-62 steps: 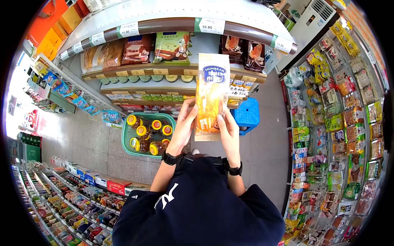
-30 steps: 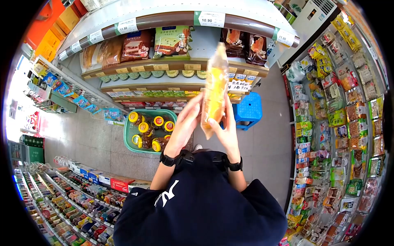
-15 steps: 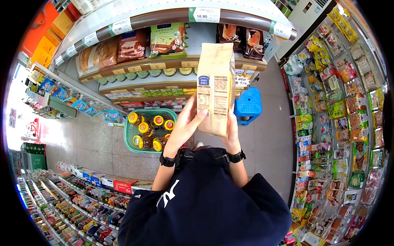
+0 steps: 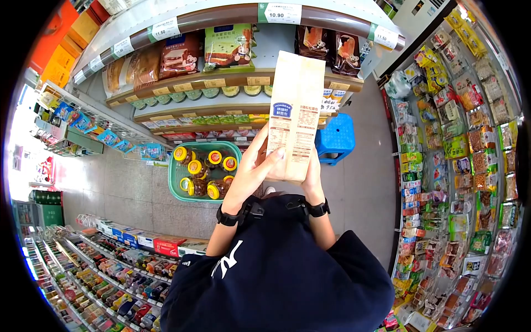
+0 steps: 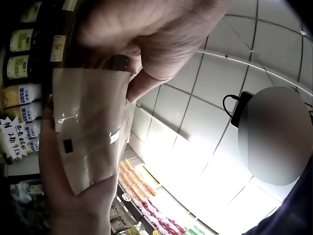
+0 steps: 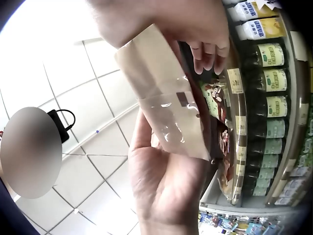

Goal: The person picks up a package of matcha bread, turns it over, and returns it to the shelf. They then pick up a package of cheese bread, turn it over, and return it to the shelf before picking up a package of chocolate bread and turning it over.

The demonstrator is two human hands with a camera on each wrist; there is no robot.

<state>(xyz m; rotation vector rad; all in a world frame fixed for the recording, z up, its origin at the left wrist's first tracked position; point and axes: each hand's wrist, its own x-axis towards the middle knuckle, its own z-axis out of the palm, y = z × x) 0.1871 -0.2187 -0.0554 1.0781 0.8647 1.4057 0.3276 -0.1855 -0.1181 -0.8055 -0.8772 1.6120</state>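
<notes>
Both hands hold a beige bread packet upright in front of the shelves, its printed back facing the head view. My left hand grips the lower left side, thumb laid over the print and the other fingers behind the packet. The right hand holds the lower right edge, its fingers mostly hidden by the packet. Seen from below in the left wrist view, the bottom end of the packet is folded and shiny. In the right wrist view, the packet lies between both hands.
Ahead, a shelf carries bread bags such as a green one, with jars on the tier below. On the floor stand a green basket of yellow-lidded jars and a blue stool. Hanging snack packets line the right side.
The packet has been turned over: its front with the yellow bread showed first, then its narrow side, and now its printed back. Both hands have kept hold of it.
</notes>
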